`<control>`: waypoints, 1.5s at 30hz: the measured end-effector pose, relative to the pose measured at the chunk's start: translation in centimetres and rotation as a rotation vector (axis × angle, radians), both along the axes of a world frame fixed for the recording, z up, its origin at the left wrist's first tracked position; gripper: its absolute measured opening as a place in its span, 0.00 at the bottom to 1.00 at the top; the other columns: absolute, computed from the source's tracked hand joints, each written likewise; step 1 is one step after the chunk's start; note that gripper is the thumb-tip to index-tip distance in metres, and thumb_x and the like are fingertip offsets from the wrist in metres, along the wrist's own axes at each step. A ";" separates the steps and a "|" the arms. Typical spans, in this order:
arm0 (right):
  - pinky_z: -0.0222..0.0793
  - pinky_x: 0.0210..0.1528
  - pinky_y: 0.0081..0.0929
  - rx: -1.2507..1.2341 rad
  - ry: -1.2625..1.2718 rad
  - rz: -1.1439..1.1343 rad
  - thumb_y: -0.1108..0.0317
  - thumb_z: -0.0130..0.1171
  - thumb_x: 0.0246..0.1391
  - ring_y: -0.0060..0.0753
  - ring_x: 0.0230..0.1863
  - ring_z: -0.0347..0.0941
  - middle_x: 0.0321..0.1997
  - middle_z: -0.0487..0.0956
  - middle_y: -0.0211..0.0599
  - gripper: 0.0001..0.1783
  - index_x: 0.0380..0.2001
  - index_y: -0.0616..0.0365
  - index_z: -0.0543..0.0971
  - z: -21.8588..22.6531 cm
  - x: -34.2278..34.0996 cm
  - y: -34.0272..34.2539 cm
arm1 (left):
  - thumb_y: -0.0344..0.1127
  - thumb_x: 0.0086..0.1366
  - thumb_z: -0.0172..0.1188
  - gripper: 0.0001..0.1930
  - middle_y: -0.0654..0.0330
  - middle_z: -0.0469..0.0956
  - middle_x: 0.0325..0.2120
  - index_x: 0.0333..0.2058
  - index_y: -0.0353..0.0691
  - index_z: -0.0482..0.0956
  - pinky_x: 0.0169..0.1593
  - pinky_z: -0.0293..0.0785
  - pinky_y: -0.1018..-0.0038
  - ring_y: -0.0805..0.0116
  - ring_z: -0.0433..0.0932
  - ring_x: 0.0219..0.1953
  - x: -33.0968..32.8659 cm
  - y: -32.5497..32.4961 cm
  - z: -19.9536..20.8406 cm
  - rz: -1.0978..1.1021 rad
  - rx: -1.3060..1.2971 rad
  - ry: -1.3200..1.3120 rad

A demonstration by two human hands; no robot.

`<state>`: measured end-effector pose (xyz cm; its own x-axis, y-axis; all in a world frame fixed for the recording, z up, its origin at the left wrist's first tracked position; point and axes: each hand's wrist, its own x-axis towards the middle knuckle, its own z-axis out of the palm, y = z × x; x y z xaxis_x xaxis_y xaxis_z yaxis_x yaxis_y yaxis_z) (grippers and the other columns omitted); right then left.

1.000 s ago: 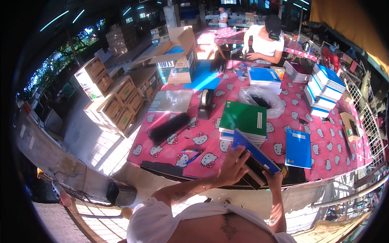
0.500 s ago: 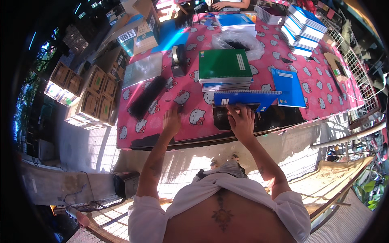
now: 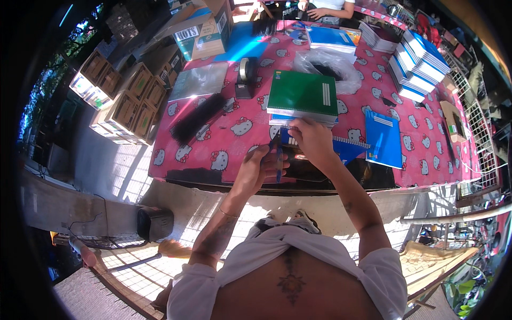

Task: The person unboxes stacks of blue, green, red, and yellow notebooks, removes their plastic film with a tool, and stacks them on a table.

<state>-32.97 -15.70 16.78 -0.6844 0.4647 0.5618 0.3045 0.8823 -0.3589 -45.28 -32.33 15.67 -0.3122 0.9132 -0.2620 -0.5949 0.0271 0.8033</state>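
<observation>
Shirt in white, nearest of all, below the left hand and right hand. Left fingers half curled, slim blue tool held upright between thumb and fingers, tip just beside the other hand. Right hand a little farther out, back upward, thumb and fingertips drawn together at the left end of a wire coil; unclear whether gripping it. Under that hand and out to its right, a blue spiral notebook, tilted, coil along its upper edge, above a dark glossy block. Around both hands, a pink table cover printed with white cat faces. To the right of the right hand, a second blue notebook, lying flat. Just beyond the right fingertips, a stack topped by a green notebook. Out past the left hand, a dark bundle of thin strands, then a black tape dispenser. Farther past the right hand, a crumpled clear bag. Farthest from both, an open cardboard box on the left and a co-worker's hands on the far side.
</observation>
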 end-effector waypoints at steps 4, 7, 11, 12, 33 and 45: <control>0.73 0.27 0.39 -0.025 0.029 0.021 0.63 0.66 0.52 0.43 0.28 0.79 0.31 0.79 0.31 0.08 0.34 0.49 0.78 0.4 0.0 -0.1 | 0.45 0.74 0.44 0.20 0.46 0.81 0.43 0.53 0.35 0.69 0.47 0.81 0.56 0.50 0.83 0.44 0.4 0.8 0.1 -0.010 0.003 -0.052; 0.74 0.27 0.39 -0.052 0.076 0.052 0.64 0.66 0.51 0.43 0.28 0.79 0.31 0.79 0.31 0.09 0.34 0.49 0.78 -0.1 -0.2 0.0 | 0.44 0.74 0.44 0.18 0.48 0.81 0.41 0.50 0.36 0.72 0.44 0.80 0.57 0.53 0.83 0.42 0.5 0.8 0.1 0.022 0.000 -0.090; 0.74 0.28 0.39 -0.035 0.059 0.066 0.64 0.66 0.51 0.43 0.28 0.79 0.32 0.79 0.31 0.09 0.36 0.48 0.78 0.2 0.9 0.7 | 0.45 0.74 0.46 0.18 0.52 0.82 0.38 0.48 0.36 0.77 0.42 0.79 0.61 0.59 0.83 0.38 0.1 1.2 1.5 0.022 -0.206 0.561; 0.74 0.30 0.38 0.013 0.065 0.082 0.64 0.67 0.50 0.43 0.29 0.79 0.33 0.80 0.31 0.10 0.37 0.48 0.79 0.8 1.6 0.9 | 0.43 0.73 0.49 0.18 0.54 0.81 0.36 0.47 0.35 0.78 0.40 0.78 0.64 0.63 0.82 0.37 0.4 1.6 1.9 0.071 -0.192 1.106; 0.51 0.68 0.53 0.395 -0.468 -0.130 0.67 0.61 0.46 0.41 0.61 0.66 0.53 0.75 0.36 0.03 0.26 0.53 0.80 6.9 23.5 22.4 | 0.29 0.63 0.59 0.16 0.43 0.75 0.49 0.50 0.35 0.78 0.54 0.73 0.55 0.42 0.75 0.52 -7.6 7.2 -5.5 0.336 -0.124 1.807; 0.39 0.66 0.86 -0.175 -0.414 0.016 0.76 0.55 0.55 0.50 0.77 0.47 0.71 0.61 0.35 0.09 0.32 0.44 0.75 -15.5 22.0 25.5 | 0.30 0.62 0.63 0.17 0.49 0.74 0.51 0.51 0.42 0.79 0.53 0.76 0.56 0.46 0.75 0.51 -3.6 16.8 -3.9 0.146 0.194 1.930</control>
